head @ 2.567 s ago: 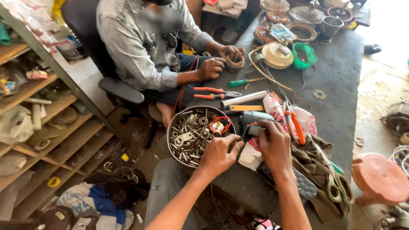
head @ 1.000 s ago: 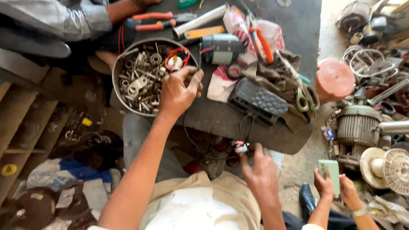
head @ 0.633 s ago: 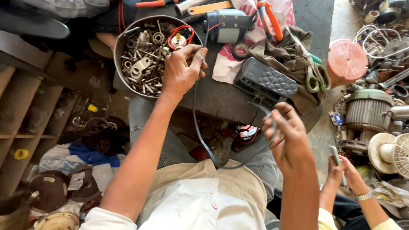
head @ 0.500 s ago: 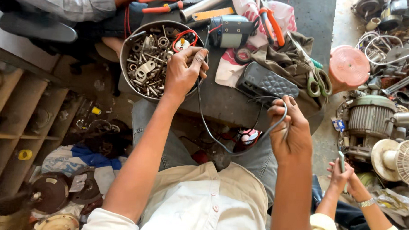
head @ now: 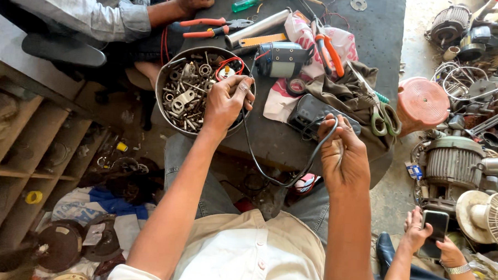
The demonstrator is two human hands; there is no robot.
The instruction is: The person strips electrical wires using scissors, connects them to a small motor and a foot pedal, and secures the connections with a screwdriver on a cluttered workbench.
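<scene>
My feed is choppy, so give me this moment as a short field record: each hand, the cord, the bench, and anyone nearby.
left hand: rests on the rim of the round metal bowl, fingers pinching one end of the black cord
right hand: grip closed on the other part of the cord, raised over the bench edge
cord: hangs in a slack loop between both hands
bowl contents: nuts, washers, small metal parts
bench: dark top with small motor, orange-handled pliers, scissors
others: a seated person's arm top left; a pair of hands holding a phone bottom right
</scene>
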